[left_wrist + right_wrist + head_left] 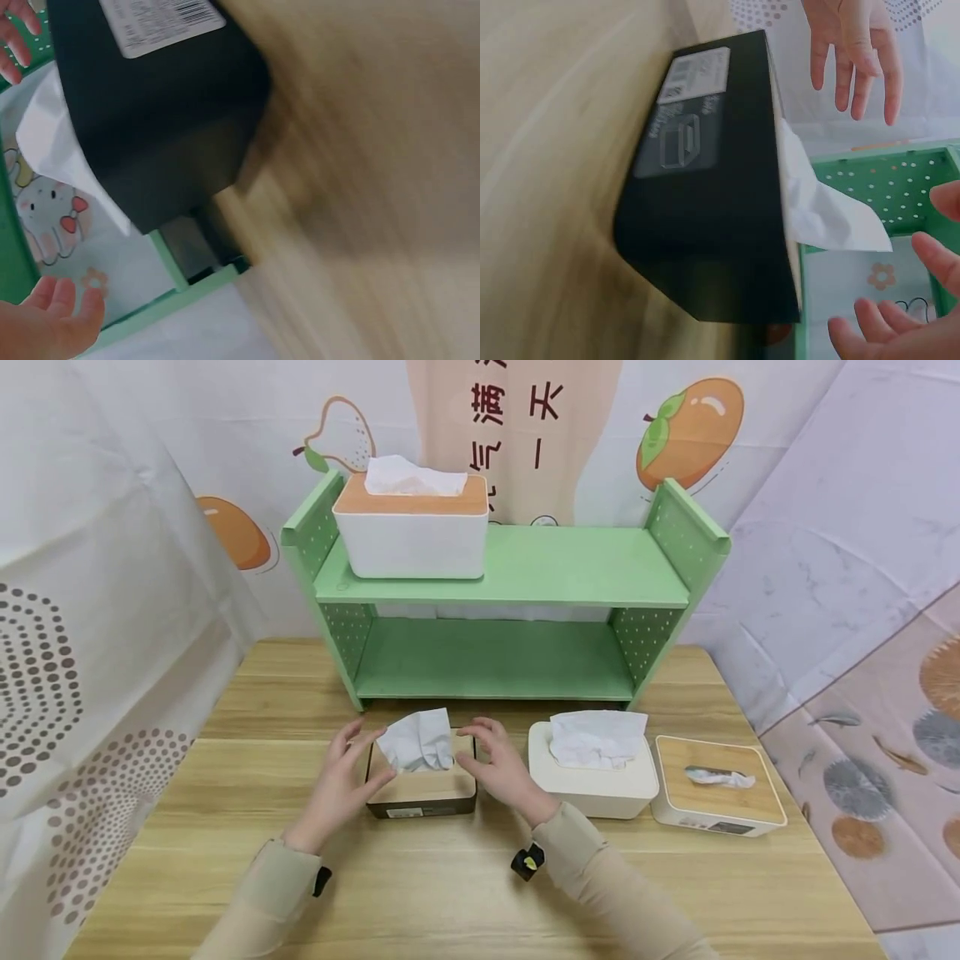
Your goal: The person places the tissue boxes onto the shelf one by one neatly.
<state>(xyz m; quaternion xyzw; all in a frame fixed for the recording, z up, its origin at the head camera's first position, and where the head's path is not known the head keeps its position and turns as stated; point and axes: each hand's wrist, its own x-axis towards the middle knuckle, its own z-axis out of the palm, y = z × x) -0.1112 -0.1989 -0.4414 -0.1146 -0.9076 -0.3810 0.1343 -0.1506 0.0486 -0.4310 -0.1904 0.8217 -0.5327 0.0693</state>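
Note:
A black tissue box [423, 808] with a light wood-toned lid sits on the table, a white tissue [420, 742] sticking up from its slot. At the box's left side is my left hand [347, 781], fingers spread and bent around air over the lid's edge. My right hand [504, 768] hovers over the right edge with relaxed fingers. Both wrist views show the hands apart from the box: the left hand [60, 319] beyond its end in the left wrist view, and the right hand [911, 315] beside the tissue in the right wrist view. Labels mark the box's near side [686, 112].
Behind stands a green two-tier shelf [495, 660]; a large white tissue box [420, 543] with a wooden lid is on its upper tier. To the right are a cream tissue box [592, 789] and a smaller wood-lidded one [720, 777] near the wooden table's [420, 893] right edge.

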